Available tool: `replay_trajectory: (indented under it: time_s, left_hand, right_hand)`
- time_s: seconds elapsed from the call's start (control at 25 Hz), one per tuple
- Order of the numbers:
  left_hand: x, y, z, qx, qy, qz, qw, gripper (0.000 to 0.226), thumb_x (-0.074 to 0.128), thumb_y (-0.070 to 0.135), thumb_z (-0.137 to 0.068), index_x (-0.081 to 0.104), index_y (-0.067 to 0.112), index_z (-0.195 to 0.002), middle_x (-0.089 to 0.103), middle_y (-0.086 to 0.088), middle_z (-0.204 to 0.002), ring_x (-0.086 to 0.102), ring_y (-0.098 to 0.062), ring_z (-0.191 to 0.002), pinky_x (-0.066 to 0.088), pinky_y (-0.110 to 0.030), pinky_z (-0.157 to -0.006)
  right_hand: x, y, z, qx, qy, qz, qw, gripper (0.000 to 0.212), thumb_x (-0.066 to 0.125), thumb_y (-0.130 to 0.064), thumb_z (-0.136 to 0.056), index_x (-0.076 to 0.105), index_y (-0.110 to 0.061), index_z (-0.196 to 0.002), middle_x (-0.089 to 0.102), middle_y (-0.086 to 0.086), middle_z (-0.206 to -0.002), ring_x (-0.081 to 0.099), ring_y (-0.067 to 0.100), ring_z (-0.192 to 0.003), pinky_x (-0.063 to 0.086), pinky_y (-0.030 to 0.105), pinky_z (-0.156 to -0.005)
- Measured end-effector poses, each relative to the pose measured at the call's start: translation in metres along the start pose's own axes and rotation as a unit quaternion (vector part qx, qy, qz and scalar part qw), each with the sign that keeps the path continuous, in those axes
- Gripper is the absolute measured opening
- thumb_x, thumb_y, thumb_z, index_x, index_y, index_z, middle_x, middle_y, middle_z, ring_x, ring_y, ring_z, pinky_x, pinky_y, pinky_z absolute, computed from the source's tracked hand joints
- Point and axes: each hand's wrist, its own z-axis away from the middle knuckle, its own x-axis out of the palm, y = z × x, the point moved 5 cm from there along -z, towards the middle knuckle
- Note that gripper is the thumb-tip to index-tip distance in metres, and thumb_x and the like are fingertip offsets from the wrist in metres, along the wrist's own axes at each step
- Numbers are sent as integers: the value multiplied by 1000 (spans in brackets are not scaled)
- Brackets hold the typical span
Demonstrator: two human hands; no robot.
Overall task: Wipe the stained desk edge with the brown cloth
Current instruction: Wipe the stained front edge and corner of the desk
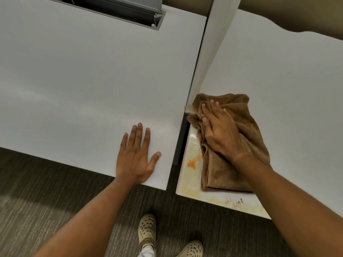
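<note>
The right hand (220,134), fingers flat, presses the rumpled brown terry cloth (232,145) beside orange-yellow stains (193,163) at its 8 o'clock, seemingly greasy; the left hand (136,158) lies spread on the smooth white desk (83,80).

There is a single view, from a camera worn on the person's head, looking steeply down and forward over two white desks (78,75) and the upright divider panel (207,58) between them. It sits close above the near desk edges, so both forearms reach in from the bottom (wide-angle bending shows at the borders), with the floor (46,191) and shoes (147,227) directly below.
</note>
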Motion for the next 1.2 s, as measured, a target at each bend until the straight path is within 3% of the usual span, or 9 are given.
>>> replay_trajectory:
  time_s: [0.28, 0.4, 0.6, 0.92, 1.04, 1.12, 1.2]
  left_hand:
    - [-1, 0, 1, 3, 0, 3, 1000, 85, 7, 69, -91, -11, 17, -156, -19, -10, -164, -17, -23, -151, -3, -45, -123]
    - [-2, 1, 2, 4, 0, 1, 1000, 85, 7, 69, -91, -11, 17, -156, -19, -10, -164, -18, -23, -151, -4, -45, -123]
    - [0, -1, 0, 1, -8, -8, 1000, 85, 3, 69, -91, -14, 18, -156, -20, -10, -164, -19, -23, -151, -4, -46, -123]
    - [-1, -1, 1, 5, -9, -14, 1000, 86, 9, 70, -91, -13, 18, -156, -20, -9, -164, -20, -24, -151, -8, -43, -123]
    - [-2, 0, 1, 6, -12, -13, 1000, 87, 8, 70, -90, -13, 18, -156, -21, -9, -164, -21, -23, -150, -8, -43, -123]
    - [-2, 0, 0, 9, -17, -15, 1000, 87, 7, 70, -90, -14, 17, -156, -22, -9, -164, -22, -23, -150, -7, -44, -123]
    - [-1, -2, 2, 12, -19, -15, 1000, 87, 6, 70, -90, -14, 17, -156, -21, -9, -164, -21, -23, -150, -6, -44, -123]
  right_hand:
    - [7, -18, 47, -99, -24, -5, 995, 51, 35, -35, -102, 37, -19, -151, 31, 5, -160, 26, 19, -150, 12, 30, -123]
    - [11, -15, 52, -129, -34, 8, 991, 51, 35, -37, -101, 38, -22, -150, 30, 6, -161, 25, 21, -150, 17, 38, -124]
    - [9, -4, 18, 24, 21, 47, 998, 50, 31, -43, -103, 28, -34, -153, 20, 7, -165, 13, 23, -153, 8, 44, -125]
    - [16, -24, 71, -69, 15, 24, 997, 50, 33, -42, -102, 39, -30, -150, 34, 1, -160, 29, 20, -148, 20, 39, -121]
    - [21, -23, 99, -85, 10, 33, 996, 51, 30, -46, -101, 38, -33, -150, 32, -1, -161, 27, 18, -149, 24, 41, -119]
    - [26, -16, 114, -54, 12, 46, 997, 53, 28, -52, -100, 32, -40, -151, 24, 2, -164, 18, 20, -152, 19, 45, -121]
    - [25, -4, 118, 30, 28, 62, 997, 57, 27, -62, -95, 23, -49, -151, 9, 8, -167, 4, 28, -154, 5, 49, -123]
